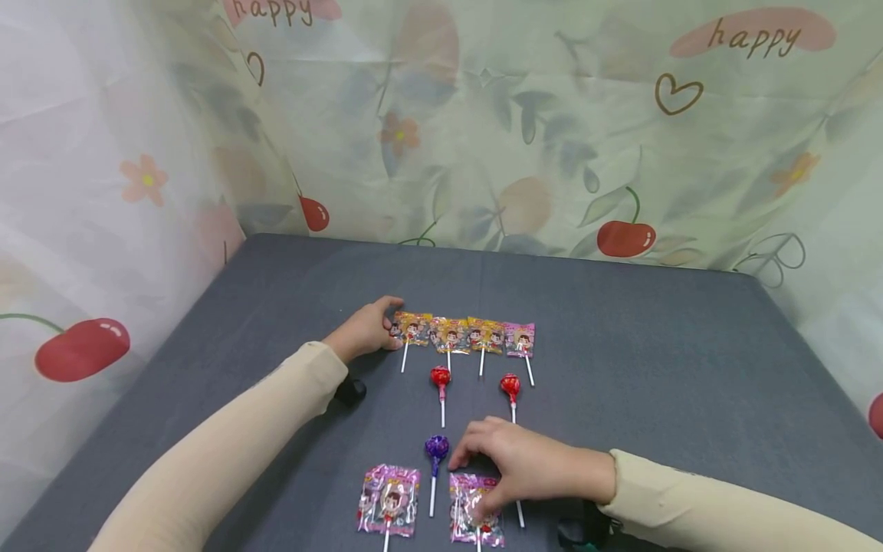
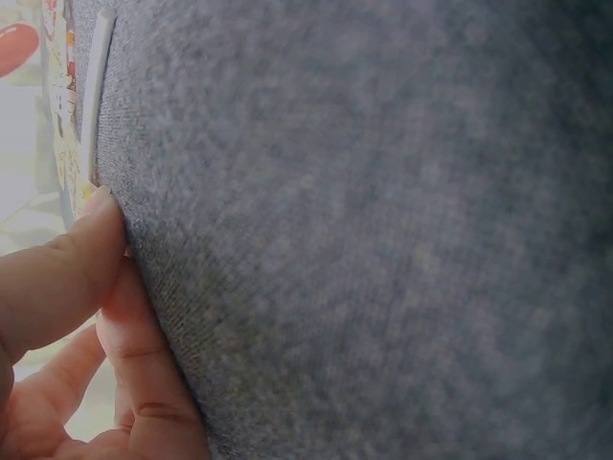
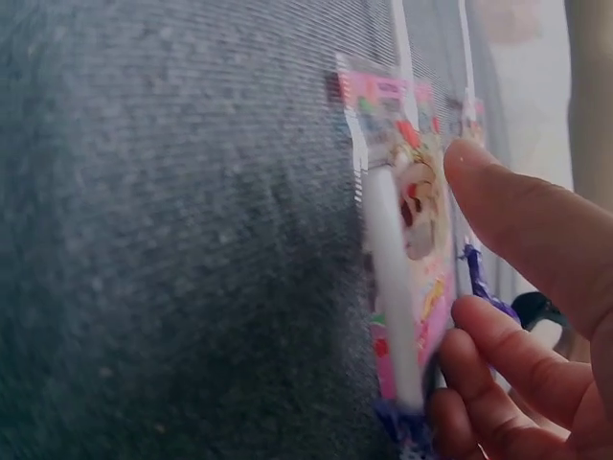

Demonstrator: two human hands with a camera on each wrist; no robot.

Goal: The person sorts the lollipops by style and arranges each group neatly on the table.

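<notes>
My left hand is at the left end of a row of flat wrapped lollipops, pinching the edge of the yellow-wrapped lollipop between thumb and fingers. Its white stick shows in the left wrist view. Over a pink-wrapped lollipop near the front hovers my right hand, thumb and fingers spread apart around its upper part. Whether they touch it, I cannot tell. A purple-wrapped lollipop beside that packet shows in the right wrist view; in the head view, the right hand mostly hides it, leaving its stick visible.
Two more yellow packets and a pink packet continue the back row. Red round lollipops lie in front of it. A purple lollipop and another pink packet lie nearer. Grey cloth covers the table; printed curtains surround it.
</notes>
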